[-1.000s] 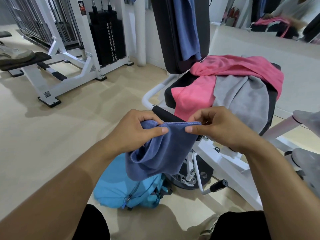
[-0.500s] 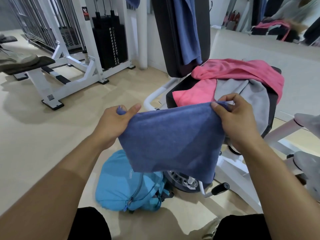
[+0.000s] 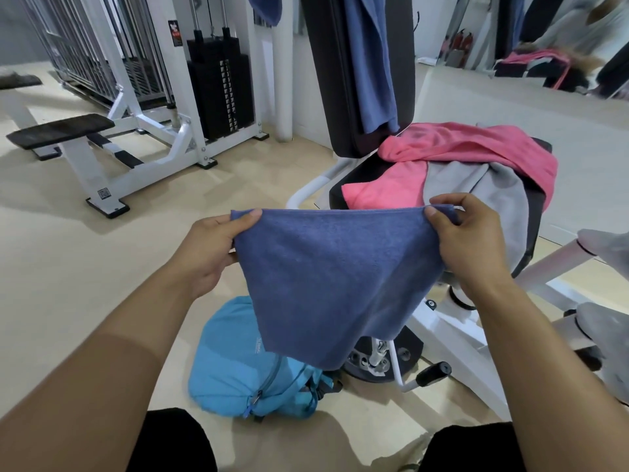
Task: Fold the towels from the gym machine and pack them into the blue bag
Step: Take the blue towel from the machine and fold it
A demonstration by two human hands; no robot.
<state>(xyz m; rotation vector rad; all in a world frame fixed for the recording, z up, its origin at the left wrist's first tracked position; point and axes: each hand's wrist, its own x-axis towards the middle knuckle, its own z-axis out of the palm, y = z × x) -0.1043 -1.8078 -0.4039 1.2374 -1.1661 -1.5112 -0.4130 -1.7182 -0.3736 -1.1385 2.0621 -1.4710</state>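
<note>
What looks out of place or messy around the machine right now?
The pink towel and grey towel lie crumpled in a heap on the machine seat, unfolded. The blue bag lies slumped on the floor. The blue towel hangs evenly between both hands; nothing looks damaged.

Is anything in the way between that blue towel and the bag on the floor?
Nothing visible. The blue towel hangs from both hands directly above the blue bag, open air between. Whether its zipper is open is unclear.

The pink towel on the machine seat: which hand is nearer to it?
Right. The right hand is just below the pink towel; the left hand is farther off to the left.
</note>
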